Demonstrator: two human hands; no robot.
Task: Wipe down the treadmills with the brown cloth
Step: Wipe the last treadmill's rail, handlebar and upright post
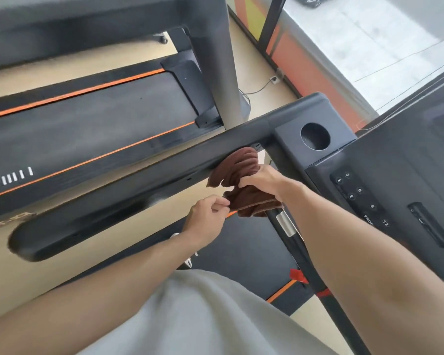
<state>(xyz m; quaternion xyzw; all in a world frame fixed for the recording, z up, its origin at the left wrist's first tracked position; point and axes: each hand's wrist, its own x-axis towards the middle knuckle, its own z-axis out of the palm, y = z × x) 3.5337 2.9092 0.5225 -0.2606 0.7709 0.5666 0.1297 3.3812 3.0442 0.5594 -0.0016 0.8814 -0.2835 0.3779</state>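
Observation:
The brown cloth (242, 180) is bunched up just below the black side handrail (144, 180) of the near treadmill, near where the rail meets the console. My right hand (263, 179) grips the cloth from the right. My left hand (207, 219) pinches its lower left edge between thumb and fingers. The cloth's top touches the underside of the rail. A thinner black handlebar with a silver sensor (286, 224) runs below the cloth.
The console (385, 190) with number buttons and a round cup holder (315, 136) sits to the right. A second treadmill belt (92, 129) with orange stripes lies to the left, with its grey upright post (215, 60). A window wall is at the far right.

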